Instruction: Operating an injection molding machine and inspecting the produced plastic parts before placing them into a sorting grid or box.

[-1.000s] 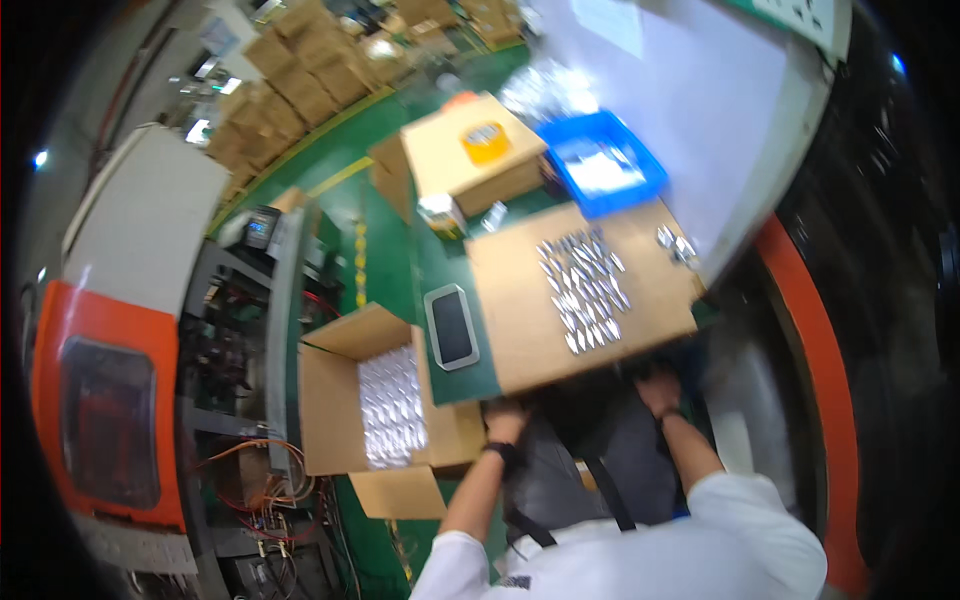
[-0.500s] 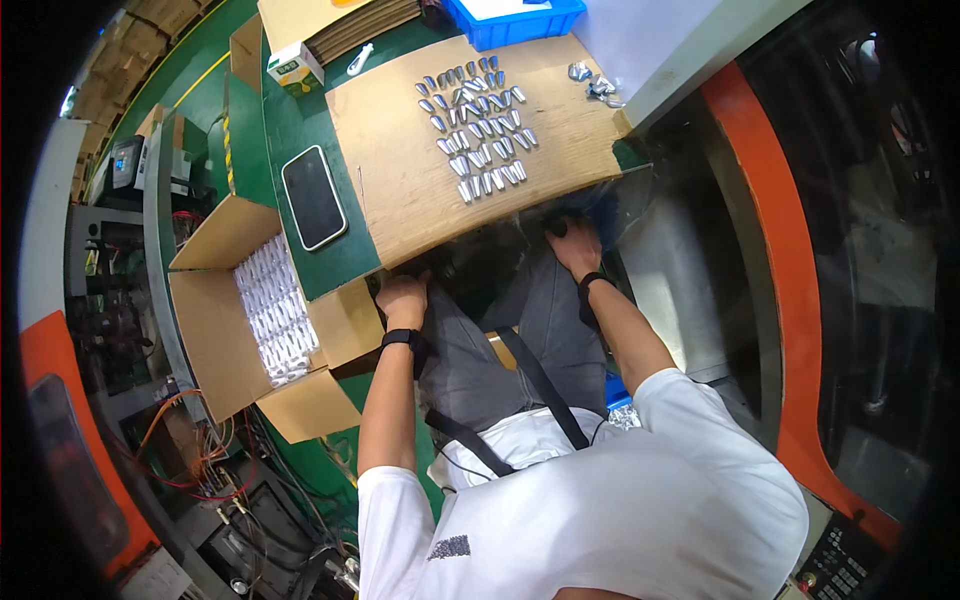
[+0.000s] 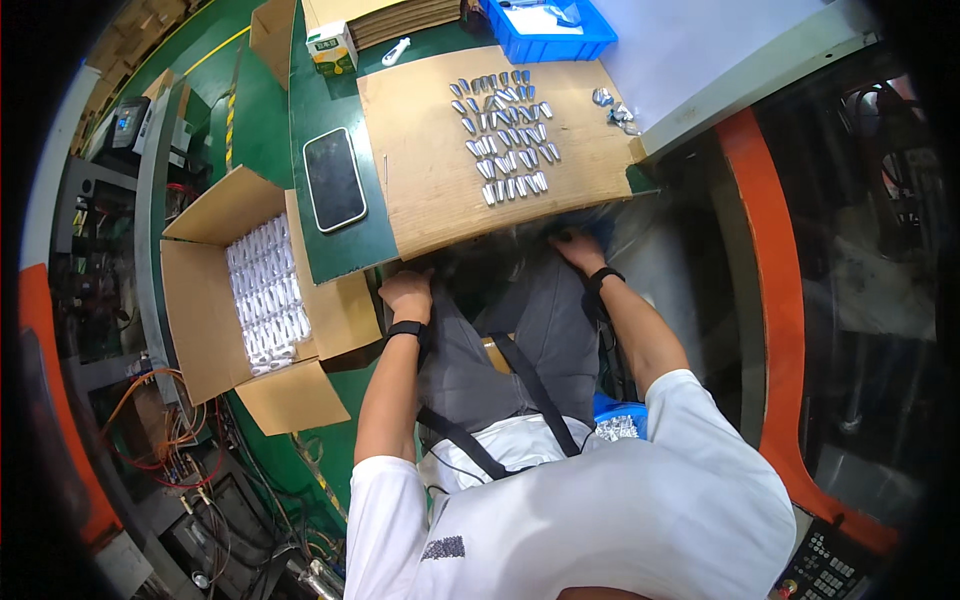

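Observation:
My left hand (image 3: 407,293) is curled beside my left knee, just below the table's front edge. Its fingers are closed, and what they hold, if anything, is hidden. My right hand (image 3: 580,250) is by my right knee, also under the front edge, its fingers bent in against something dark that I cannot make out. Shiny, see-through film (image 3: 628,228) shows close to the right hand. Above both hands, rows of small silvery tapered pieces (image 3: 513,135) lie on a cardboard sheet (image 3: 425,205) covering the green table.
An open carton (image 3: 205,305) at left holds rows of white wrapped pieces (image 3: 268,290). On the table are a phone (image 3: 335,180), a small box (image 3: 331,48), a white tool (image 3: 396,52) and a blue bin (image 3: 560,45). An orange-edged machine (image 3: 770,270) stands right.
The view has shifted, so the table and carton sit differently in the picture. Both hands stay low at the table's front edge; the right hand has turned slightly. The silvery pieces keep their layout.

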Available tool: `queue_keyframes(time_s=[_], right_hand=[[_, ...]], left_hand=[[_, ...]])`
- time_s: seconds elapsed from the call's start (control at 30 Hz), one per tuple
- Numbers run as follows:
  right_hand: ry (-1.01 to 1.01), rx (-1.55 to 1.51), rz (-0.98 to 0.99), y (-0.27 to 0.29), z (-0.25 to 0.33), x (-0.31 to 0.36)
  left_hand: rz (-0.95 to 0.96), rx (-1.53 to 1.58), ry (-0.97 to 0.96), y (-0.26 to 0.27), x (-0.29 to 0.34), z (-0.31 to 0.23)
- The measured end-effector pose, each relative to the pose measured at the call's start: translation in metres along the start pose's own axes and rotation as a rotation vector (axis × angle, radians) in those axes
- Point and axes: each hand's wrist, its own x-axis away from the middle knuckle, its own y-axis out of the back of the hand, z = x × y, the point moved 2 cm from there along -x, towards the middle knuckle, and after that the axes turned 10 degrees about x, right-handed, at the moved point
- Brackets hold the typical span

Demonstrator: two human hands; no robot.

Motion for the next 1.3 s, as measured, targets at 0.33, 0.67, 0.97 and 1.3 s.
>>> queue_keyframes(time_s=[0.33, 0.67, 0.97, 1.3], right_hand=[[-0.058, -0.126, -0.33, 0.003, 0.041, 0.013], [-0.029, -0.106, -0.473, 0.008, 0.054, 0.036], [-0.041, -0.216, -0.384, 0.006, 0.046, 0.029], [0.024, -0.214, -0.37, 0.008, 0.04, 0.033]], left_hand=[[-0.101, -0.017, 0.005, 0.009, 0.013, -0.003], [-0.105, 0.044, 0.031, 0.01, 0.012, -0.002], [-0.142, 0.079, 0.043, 0.011, 0.018, 0.003], [-0.168, 0.049, -0.004, 0.01, 0.019, 0.005]])
